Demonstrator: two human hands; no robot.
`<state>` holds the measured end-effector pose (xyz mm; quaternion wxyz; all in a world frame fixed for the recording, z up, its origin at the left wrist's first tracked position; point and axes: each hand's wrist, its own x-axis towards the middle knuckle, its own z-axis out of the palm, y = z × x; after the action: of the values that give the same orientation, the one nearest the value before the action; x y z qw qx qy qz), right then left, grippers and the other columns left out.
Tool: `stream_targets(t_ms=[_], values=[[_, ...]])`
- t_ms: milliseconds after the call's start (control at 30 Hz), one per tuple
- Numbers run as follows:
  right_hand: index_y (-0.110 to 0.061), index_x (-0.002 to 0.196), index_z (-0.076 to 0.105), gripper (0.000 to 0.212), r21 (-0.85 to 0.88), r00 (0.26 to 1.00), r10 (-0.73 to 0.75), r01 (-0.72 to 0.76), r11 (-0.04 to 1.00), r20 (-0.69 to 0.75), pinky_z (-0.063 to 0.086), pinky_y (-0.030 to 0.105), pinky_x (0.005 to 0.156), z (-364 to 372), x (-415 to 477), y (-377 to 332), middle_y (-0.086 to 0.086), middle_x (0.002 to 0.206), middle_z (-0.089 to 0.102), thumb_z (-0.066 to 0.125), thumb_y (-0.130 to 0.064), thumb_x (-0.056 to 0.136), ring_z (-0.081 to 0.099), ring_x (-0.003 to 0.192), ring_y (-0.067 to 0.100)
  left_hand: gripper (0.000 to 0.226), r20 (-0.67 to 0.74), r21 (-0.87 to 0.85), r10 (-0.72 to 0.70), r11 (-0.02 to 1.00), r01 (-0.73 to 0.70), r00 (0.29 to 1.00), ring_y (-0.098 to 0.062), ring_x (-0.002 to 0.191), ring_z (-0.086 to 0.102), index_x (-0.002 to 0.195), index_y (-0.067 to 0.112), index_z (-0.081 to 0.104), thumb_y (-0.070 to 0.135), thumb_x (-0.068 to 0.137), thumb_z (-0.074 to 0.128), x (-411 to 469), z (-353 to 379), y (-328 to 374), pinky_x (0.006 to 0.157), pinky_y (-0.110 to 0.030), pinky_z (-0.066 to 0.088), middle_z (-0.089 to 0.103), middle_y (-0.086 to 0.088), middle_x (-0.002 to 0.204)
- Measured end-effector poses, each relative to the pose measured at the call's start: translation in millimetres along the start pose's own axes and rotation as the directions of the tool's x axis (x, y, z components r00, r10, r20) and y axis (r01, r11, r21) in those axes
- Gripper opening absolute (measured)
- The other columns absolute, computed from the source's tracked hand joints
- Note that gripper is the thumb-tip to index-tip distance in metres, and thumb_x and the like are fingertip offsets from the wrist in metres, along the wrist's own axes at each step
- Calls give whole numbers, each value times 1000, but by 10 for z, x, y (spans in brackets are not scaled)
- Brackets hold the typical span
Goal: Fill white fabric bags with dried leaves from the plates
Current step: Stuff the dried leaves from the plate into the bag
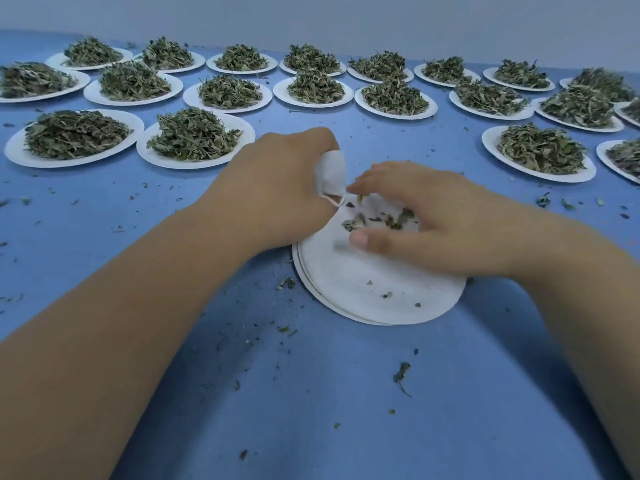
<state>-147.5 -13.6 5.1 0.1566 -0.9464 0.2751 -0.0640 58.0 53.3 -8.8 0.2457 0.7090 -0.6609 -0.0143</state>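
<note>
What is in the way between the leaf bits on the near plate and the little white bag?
Nothing visible. The left hand holds the bag with its mouth at the edge of the plate, right beside the leaf bits by the right hand.

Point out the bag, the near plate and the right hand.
bag [330,169], head view, white side.
near plate [341,280], head view, bare front part.
right hand [440,220], head view, its back.
</note>
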Motion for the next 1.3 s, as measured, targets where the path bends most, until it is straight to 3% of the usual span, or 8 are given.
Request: stream_targets(t_ms=[67, 167, 300, 533, 633, 833, 1100, 1300], values=[[-31, 134, 52, 58, -21, 997, -61, 62, 998, 57, 38, 18, 100, 126, 40, -65, -14, 130, 54, 50, -69, 90, 47, 121, 1, 27, 30, 28, -4, 1000, 3, 1000, -26, 91, 58, 111, 32, 55, 39, 86, 63, 1, 37, -9, 77, -43, 53, 64, 4, 96], [-32, 118, 57, 37, -4, 998, -54, 54, 999, 24, 48, 29, 83, 182, 49, -38, -18, 108, 63, 54, -60, 95, 59, 98, 3, 23, 30, 25, -23, 999, 22, 999, -26, 90, 58, 109, 31, 56, 37, 87, 62, 8, 59, -28, 77, -44, 53, 64, 4, 96], [-17, 115, 75, 21, -40, 969, -178, 173, 984, -169, 54, 45, 90, 228, -39, 50, -2, 119, 73, 62, -26, 101, 68, 112, 21, 27, 28, 7, -12, 1000, 12, 1000, -23, 93, 57, 110, 33, 57, 38, 86, 66, 15, 55, -60, 78, -41, 52, 64, 7, 98], [-13, 102, 81, 31, 115, 945, -168, 207, 972, -279, 57, 42, 90, 272, -170, 3, -7, 101, 78, 61, 7, 89, 74, 102, 17, 34, 31, 58, 16, 998, -18, 999, -22, 91, 51, 117, 40, 54, 48, 86, 65, 2, 117, -35, 73, -34, 44, 64, 5, 102], [-15, 101, 81, 34, 263, 952, -94, 174, 949, -291, 55, 39, 96, 230, -318, -49, -11, 105, 77, 54, -1, 84, 70, 111, 7, 31, 34, 83, 22, 996, -25, 999, -25, 89, 53, 118, 38, 54, 46, 89, 61, -4, 123, -46, 70, -34, 40, 64, 2, 102], [-34, 150, 46, 61, -29, 998, -59, 59, 998, -1, 28, 31, 122, 218, -412, -30, -15, 161, 37, 40, -63, 97, 24, 149, -6, 28, 49, 140, 58, 988, -64, 997, -23, 85, 52, 112, 37, 56, 51, 88, 61, 0, 126, -30, 65, -33, 37, 54, 11, 82], [-8, 107, 76, 25, 72, 831, -206, 283, 957, -517, 56, 41, 88, 412, -475, -70, 0, 109, 75, 74, -28, 92, 71, 103, 16, 26, 12, 144, 42, 989, -43, 999, -25, 89, 54, 108, 34, 58, 51, 88, 61, 31, 168, -62, 67, -33, 41, 63, 5, 94], [-9, 130, 63, 53, -249, 911, -352, 297, 922, -215, 46, 45, 91, 375, -442, -43, 9, 127, 58, 44, -50, 101, 55, 112, 29, 23, 9, 152, 31, 988, -32, 999, -24, 84, 52, 103, 35, 58, 50, 87, 60, 44, 191, -60, 64, -33, 37, 59, 6, 88]])
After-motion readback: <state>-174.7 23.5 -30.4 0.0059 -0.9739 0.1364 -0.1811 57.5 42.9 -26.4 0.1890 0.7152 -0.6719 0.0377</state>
